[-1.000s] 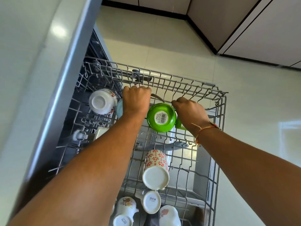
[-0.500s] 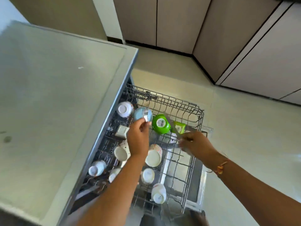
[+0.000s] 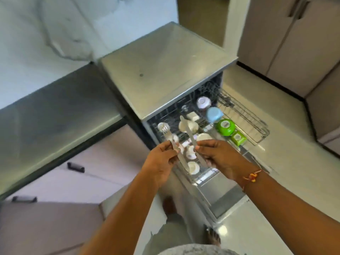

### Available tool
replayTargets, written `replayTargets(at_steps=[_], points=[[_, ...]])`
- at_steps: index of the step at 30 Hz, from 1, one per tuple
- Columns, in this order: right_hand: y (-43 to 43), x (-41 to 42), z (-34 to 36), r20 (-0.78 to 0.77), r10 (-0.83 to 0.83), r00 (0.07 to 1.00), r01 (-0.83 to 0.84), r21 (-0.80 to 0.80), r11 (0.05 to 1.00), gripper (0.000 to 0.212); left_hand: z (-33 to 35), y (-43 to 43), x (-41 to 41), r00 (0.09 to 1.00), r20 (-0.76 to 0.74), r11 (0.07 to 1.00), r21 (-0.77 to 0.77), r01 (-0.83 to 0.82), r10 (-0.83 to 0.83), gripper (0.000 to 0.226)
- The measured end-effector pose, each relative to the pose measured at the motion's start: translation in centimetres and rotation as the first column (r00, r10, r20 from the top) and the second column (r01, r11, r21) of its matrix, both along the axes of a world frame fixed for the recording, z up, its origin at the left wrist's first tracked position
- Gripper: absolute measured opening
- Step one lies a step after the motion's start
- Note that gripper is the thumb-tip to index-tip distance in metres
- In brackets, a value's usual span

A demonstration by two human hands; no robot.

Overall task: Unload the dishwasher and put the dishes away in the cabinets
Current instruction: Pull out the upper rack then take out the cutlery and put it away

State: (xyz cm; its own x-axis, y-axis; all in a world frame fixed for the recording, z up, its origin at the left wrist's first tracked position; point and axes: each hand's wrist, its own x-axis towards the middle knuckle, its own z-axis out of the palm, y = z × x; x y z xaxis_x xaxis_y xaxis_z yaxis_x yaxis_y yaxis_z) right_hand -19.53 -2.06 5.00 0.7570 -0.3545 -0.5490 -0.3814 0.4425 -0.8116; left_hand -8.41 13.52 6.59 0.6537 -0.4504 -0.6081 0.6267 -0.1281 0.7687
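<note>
My left hand (image 3: 161,161) grips a steel fork (image 3: 168,135), tines pointing up. My right hand (image 3: 219,159) grips a steel knife (image 3: 187,129), blade pointing up and left. Both hands hover above the pulled-out upper dishwasher rack (image 3: 253,122). In the rack, upside down, are a green bowl (image 3: 225,127), a small green container (image 3: 238,138), a blue bowl (image 3: 214,115) and several white cups (image 3: 188,126).
The dishwasher's grey top (image 3: 161,70) lies behind the rack. A steel counter (image 3: 46,111) runs to the left, with drawers and dark handles (image 3: 75,167) below it. Beige cabinets (image 3: 287,41) stand at the back right. My feet (image 3: 213,236) are on the pale floor.
I have stood up and pulled back from the rack. Both hands lifted cutlery out of it, the left a fork, the right a knife, and came toward me.
</note>
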Motion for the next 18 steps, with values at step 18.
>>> replayTargets(at_steps=[18], points=[[42.4,6.9,18.4,0.307,0.821,0.482,-0.851,-0.058,0.521,0.016,19.2,44.4,-13.6,0.310,0.411,0.425,-0.226,-0.876,0.857,0.004]])
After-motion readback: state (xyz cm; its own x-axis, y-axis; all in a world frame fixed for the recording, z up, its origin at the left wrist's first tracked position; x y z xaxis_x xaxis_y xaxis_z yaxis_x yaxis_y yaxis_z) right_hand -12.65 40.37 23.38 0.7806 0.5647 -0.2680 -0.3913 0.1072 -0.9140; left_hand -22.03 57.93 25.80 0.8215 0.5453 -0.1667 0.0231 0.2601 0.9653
